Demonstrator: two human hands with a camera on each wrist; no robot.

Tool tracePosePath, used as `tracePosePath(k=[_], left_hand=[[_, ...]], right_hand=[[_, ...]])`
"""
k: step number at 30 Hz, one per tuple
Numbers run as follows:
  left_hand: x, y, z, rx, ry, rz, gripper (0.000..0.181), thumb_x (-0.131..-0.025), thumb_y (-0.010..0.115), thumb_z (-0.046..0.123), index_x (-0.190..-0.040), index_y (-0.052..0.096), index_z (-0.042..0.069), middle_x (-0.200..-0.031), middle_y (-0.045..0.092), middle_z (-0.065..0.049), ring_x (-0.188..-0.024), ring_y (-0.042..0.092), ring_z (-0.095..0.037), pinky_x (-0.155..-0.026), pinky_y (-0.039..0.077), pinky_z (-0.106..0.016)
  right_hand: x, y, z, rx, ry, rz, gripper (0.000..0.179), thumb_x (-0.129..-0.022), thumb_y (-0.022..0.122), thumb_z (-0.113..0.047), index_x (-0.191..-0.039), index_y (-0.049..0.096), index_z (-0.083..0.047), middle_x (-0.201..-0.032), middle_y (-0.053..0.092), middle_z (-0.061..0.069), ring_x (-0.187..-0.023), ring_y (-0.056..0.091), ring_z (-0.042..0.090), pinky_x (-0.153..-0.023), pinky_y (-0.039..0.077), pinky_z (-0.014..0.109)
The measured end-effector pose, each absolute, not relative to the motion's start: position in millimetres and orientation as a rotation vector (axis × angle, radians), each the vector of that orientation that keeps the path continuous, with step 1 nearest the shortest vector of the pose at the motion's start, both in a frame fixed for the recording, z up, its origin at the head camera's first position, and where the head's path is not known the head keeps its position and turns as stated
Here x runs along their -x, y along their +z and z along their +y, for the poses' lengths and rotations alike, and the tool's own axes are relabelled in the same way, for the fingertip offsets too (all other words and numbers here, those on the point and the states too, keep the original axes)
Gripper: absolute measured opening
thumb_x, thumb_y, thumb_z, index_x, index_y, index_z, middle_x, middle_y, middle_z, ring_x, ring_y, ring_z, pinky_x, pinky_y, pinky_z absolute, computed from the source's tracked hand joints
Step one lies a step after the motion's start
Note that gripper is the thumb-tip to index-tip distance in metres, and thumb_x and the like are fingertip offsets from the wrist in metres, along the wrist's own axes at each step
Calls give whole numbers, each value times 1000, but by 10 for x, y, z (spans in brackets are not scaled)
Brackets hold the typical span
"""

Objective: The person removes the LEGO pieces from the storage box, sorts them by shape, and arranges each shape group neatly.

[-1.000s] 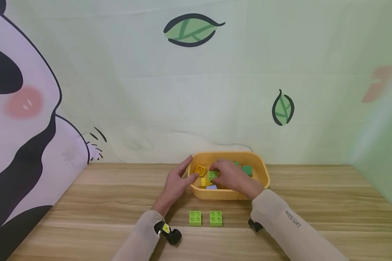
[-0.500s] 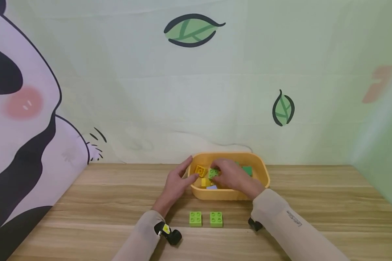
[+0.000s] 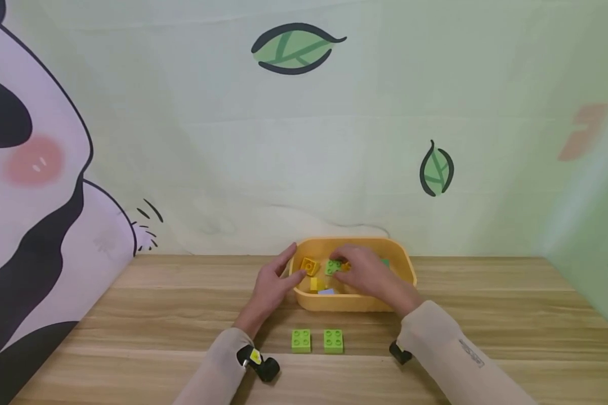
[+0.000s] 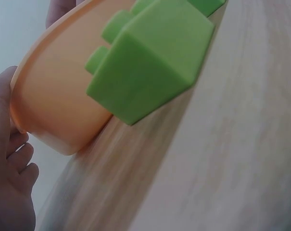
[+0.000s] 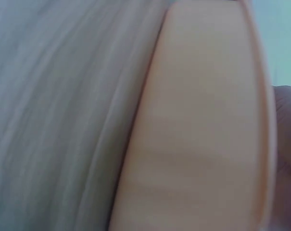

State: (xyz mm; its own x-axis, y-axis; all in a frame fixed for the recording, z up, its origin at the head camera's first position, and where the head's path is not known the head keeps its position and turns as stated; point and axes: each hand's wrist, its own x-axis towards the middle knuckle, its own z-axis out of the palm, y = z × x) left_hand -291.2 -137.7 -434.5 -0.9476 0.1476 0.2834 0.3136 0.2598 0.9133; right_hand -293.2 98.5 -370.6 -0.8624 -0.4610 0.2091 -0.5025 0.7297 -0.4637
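My left hand holds the left end of an orange-yellow plastic bin, thumb over the rim and other fingers along the outside. Inside the bin, my right hand pinches a light green toy building brick between thumb and fingers. Around it lie an orange brick, a yellow brick and a lavender brick. Another orange piece peeks out by the right fingers. The right wrist view shows mostly the bin's outer wall, which hides the fingertips.
Two light green four-stud bricks, a left one and a right one, stand apart on the wooden table before the bin. A green brick shows behind the right hand. A printed cloth backdrop rises behind the table.
My right hand has shifted slightly back and right with the light green brick, uncovering an orange piece and covering more of the green bricks at the right. My left hand stays on the bin.
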Motion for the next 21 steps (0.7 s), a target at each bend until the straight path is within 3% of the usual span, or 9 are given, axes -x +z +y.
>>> tracePosePath(k=[15,21], left_hand=[[2925,-4368,-1377,470,-1735,-2351,64,-101,69,14,-159,45,-1,-165,42,-14,-155,33,-34,-127,26,-53],[2934,-4370,-1368,472,-1748,-2337,61,-102,67,12,-158,46,-2,-165,42,-15,-155,33,-33,-127,25,-52]], right_hand=[[2623,-3536,1152,-769,976,-2741,31,-94,82,-11,-123,74,-4,-119,73,8,-110,68,32,-98,60,47],[2538,-3509,1270,-807,1007,-2675,28,-93,82,-9,-120,75,-3,-116,74,7,-104,68,28,-93,62,46]])
